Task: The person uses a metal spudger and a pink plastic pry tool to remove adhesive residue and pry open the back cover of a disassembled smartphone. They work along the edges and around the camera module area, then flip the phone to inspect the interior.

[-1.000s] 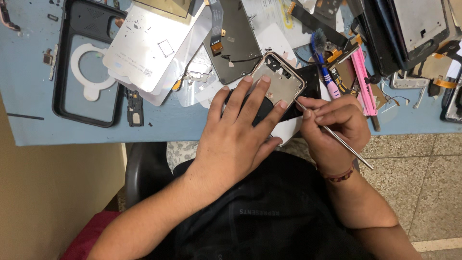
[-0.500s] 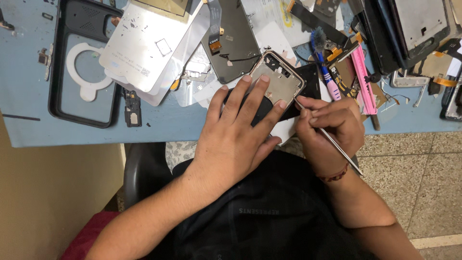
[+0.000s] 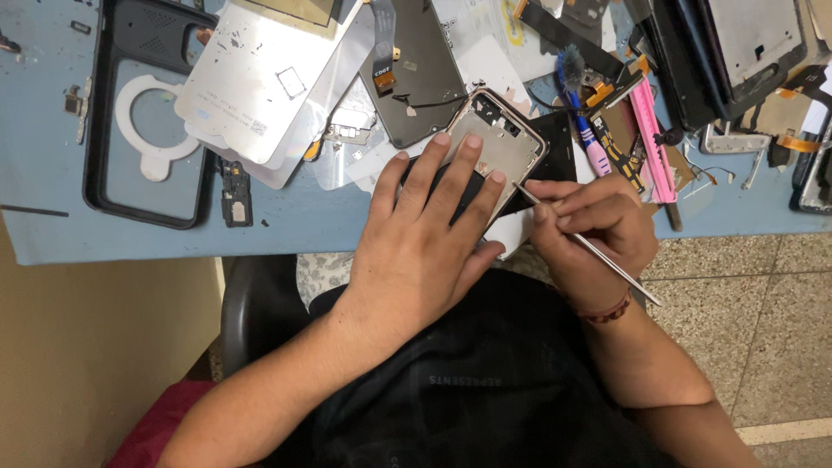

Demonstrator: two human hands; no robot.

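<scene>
**Gently does it: a thin phone frame under a flat palm**

Clearly the phone frame (image 3: 498, 147) is lying at the near edge of the table (image 3: 52, 225). It is looking light, stiff, thin and easily bent. The left hand (image 3: 425, 234) is pressing it down, fingers spread; the right hand (image 3: 598, 230) is pinching a slim metal tool (image 3: 607, 260) at its right edge.

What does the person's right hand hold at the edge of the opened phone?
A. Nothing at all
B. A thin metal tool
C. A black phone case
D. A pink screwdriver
B. The right hand pinches a thin metal tool whose tip meets the side of the opened phone frame, while the left hand lies flat over that frame.
</scene>
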